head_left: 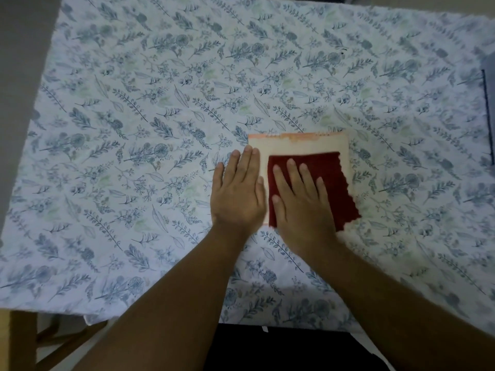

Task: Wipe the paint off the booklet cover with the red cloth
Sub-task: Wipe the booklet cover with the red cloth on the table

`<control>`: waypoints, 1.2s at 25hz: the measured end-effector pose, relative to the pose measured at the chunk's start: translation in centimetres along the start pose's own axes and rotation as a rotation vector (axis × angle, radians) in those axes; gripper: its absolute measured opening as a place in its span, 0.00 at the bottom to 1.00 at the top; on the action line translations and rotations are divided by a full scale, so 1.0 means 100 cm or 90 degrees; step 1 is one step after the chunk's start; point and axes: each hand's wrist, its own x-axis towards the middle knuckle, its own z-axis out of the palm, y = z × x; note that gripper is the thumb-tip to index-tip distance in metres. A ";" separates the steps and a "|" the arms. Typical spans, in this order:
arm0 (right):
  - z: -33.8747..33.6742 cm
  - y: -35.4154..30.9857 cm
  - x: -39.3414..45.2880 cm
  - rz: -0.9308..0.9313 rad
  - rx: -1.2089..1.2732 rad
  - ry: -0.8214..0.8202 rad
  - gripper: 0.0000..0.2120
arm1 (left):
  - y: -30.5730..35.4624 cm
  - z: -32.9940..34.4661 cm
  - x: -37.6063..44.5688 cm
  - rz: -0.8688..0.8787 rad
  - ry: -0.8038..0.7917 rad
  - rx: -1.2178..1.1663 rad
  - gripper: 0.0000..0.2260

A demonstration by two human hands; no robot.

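Worktop (134, 76) fills most of the view, covered by a white cloth printed with blue-grey leaves and flowers; the covering is slightly wrinkled. Grey floor or wall shows along the left and top edges. A wooden frame (24, 341), possibly a chair or the worktop's leg, sits at bottom left, cut off by the edge. A dark-edged grey object (488, 108) at far right is cut off and cannot be identified.

Booklet (308, 145) lies flat right of centre, cream cover up, spiral binding along its far edge, with a faint orange-pink stain band just below the binding. Its near edge and left part are hidden under hands and cloth.

Red cloth (329, 178) is spread over the cover's lower right, its ragged right edge overhanging the booklet onto the worktop.

Left hand (238, 194) lies flat, fingers (247, 162) extended, over the booklet's left edge. Right hand (300, 199) presses flat on the cloth, fingers spread, gripping nothing.
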 end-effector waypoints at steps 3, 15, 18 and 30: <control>0.010 0.004 -0.049 -0.034 -0.009 -0.016 0.28 | 0.001 0.000 -0.002 -0.010 -0.008 -0.001 0.26; 0.015 -0.010 -0.028 -0.015 -0.017 0.008 0.28 | -0.039 -0.009 0.016 0.109 -0.024 0.071 0.27; 0.004 -0.020 0.027 -0.003 0.004 0.013 0.29 | -0.041 -0.011 0.020 0.117 -0.020 0.059 0.26; -0.007 -0.035 0.056 0.045 0.034 0.028 0.29 | -0.042 -0.009 0.021 0.115 0.004 0.043 0.25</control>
